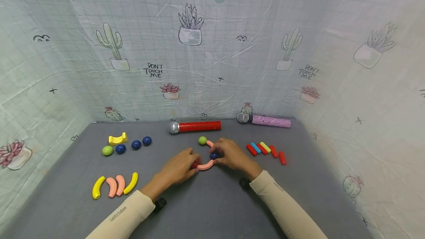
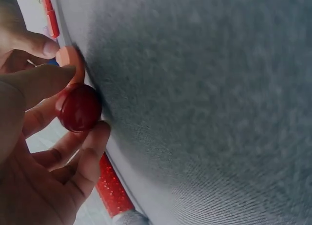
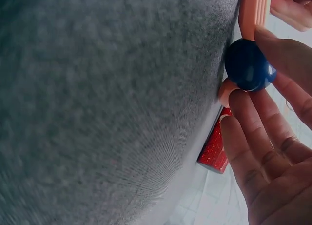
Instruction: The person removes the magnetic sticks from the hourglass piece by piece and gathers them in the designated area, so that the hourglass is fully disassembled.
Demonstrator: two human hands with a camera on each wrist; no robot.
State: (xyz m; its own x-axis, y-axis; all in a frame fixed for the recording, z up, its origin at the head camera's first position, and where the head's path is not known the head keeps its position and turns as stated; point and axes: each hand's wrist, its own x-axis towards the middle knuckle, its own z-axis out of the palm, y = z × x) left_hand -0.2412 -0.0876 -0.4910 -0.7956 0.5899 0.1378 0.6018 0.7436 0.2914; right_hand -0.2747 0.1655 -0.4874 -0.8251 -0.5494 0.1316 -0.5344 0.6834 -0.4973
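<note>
In the head view my left hand (image 1: 179,167) grips a glossy red ball (image 2: 79,108); its thumb tip lies against a curved pink piece (image 1: 206,165) beside the ball. My right hand (image 1: 231,154) holds a dark blue ball (image 3: 248,65) between thumb and fingers, at the other end of that pink piece. Beyond the blue ball lies a second pink piece (image 1: 210,143), partly hidden by the right hand. A green ball (image 1: 202,140) sits at its far end. Together these form a curved row on the grey table.
Behind lie a red microphone (image 1: 199,126) and a purple one (image 1: 271,121). Small coloured sticks (image 1: 265,147) are at right. At left are a yellow block (image 1: 117,139), a green ball (image 1: 107,150), blue balls (image 1: 136,144), yellow curved pieces (image 1: 98,187) and pink ones (image 1: 112,187). A patterned cloth (image 1: 212,58) surrounds the table.
</note>
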